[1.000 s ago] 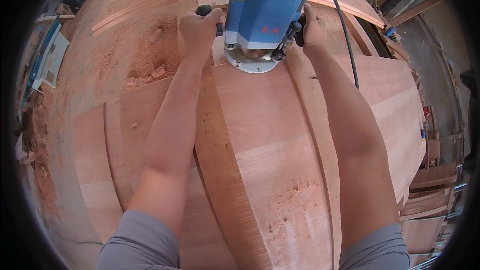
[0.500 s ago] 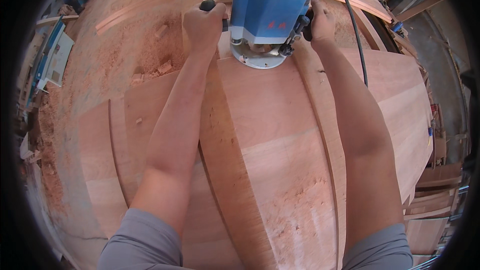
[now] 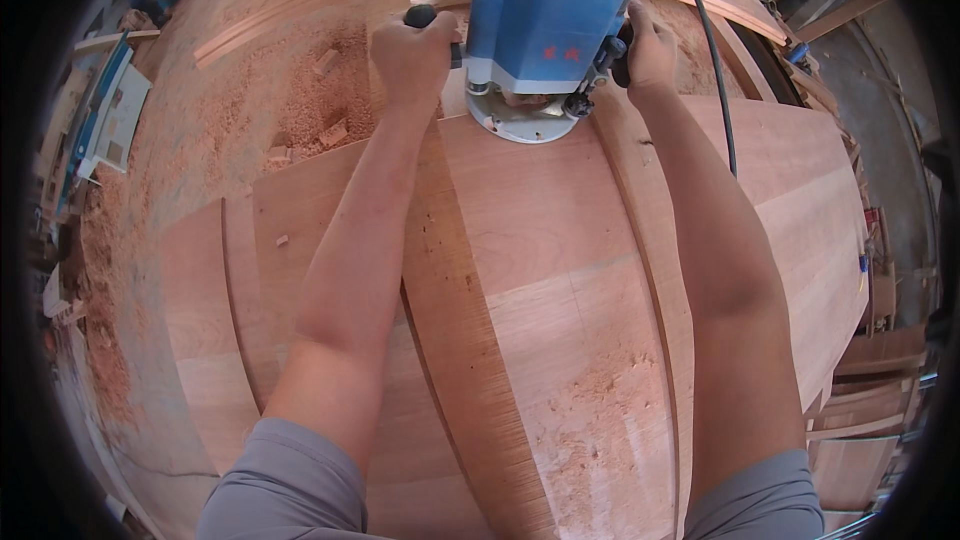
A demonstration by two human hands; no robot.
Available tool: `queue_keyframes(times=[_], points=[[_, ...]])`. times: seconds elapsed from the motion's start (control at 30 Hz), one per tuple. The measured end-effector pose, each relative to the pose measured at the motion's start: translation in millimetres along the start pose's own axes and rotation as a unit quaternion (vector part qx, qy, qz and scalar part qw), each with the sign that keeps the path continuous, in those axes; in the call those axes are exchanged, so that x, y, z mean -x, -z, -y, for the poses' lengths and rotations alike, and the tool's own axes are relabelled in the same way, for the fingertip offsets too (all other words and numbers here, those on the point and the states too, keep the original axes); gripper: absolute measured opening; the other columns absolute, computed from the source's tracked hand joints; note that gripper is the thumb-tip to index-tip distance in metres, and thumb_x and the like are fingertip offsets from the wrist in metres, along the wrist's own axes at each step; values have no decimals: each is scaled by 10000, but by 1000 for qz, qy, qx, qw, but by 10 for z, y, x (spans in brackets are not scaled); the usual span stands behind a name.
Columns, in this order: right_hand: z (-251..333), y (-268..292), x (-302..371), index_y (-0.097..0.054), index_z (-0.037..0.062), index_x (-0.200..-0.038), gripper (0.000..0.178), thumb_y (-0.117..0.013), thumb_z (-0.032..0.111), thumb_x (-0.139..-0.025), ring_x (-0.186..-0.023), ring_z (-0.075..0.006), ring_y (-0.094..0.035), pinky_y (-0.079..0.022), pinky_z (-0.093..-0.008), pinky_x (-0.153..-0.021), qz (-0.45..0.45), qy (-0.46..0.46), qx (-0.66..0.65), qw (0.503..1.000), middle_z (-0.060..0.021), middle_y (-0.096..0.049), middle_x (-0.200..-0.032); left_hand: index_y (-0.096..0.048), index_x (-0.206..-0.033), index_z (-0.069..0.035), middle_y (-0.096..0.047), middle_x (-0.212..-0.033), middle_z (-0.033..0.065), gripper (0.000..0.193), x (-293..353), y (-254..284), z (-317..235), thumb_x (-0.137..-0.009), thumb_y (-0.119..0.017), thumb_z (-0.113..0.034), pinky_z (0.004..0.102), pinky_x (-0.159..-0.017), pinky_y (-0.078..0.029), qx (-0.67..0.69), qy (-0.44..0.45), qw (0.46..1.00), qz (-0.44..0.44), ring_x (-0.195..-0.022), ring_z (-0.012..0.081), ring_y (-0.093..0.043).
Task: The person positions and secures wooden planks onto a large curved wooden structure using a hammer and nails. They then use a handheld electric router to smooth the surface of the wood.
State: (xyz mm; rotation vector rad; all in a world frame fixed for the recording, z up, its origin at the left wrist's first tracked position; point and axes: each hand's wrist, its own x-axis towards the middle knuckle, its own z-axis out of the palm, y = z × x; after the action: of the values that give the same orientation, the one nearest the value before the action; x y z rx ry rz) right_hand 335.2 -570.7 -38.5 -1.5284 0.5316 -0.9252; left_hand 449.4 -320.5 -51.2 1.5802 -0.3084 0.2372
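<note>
Both my arms stretch forward to a blue plunge router (image 3: 550,25) at the far end of the wooden panel (image 3: 540,195). My left hand (image 3: 412,55) is wrapped round the router's black left handle (image 3: 420,16). On the other side my right hand (image 3: 652,50) grips the right handle, mostly hidden behind the fingers. The router's round pale base (image 3: 525,123) rests between two long wooden strips, a darker left one (image 3: 455,310) and a right one (image 3: 640,190). Its bit is hidden from this view.
Sawdust (image 3: 330,90) and small offcuts cover the surface at the far left. A black cord (image 3: 716,80) runs from the router down past my right forearm. Wood stock (image 3: 870,370) is stacked at the right. A white and blue object (image 3: 105,115) stands at the left edge.
The whole view has shifted very slightly. Both hands remain on the router's handles, and the router sits at nearly the same spot on the panel.
</note>
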Motion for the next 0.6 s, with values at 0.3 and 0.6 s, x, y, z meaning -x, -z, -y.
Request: queue_keyframes(times=[0.3,0.6], points=[[-2,10,10,-674,-6,-723,521,-666,461,-954,-607,-166,-575,-458,-314,-584,-3,10,-1,1000,-79,-646,-703,-735,-690,47,-723,-622,105,262,22,1,-46,-761,-682,-200,318,-586,-547,14,-10,1000,6,-565,164,-684],[39,-8,53,-679,-9,-724,522,-678,466,-942,-615,-172,-583,-461,-319,-596,-14,10,3,1000,-81,-648,-701,-716,-678,41,-727,-634,104,253,39,12,-78,-758,-678,-196,325,-614,-559,9,-13,1000,-3,-584,170,-691]])
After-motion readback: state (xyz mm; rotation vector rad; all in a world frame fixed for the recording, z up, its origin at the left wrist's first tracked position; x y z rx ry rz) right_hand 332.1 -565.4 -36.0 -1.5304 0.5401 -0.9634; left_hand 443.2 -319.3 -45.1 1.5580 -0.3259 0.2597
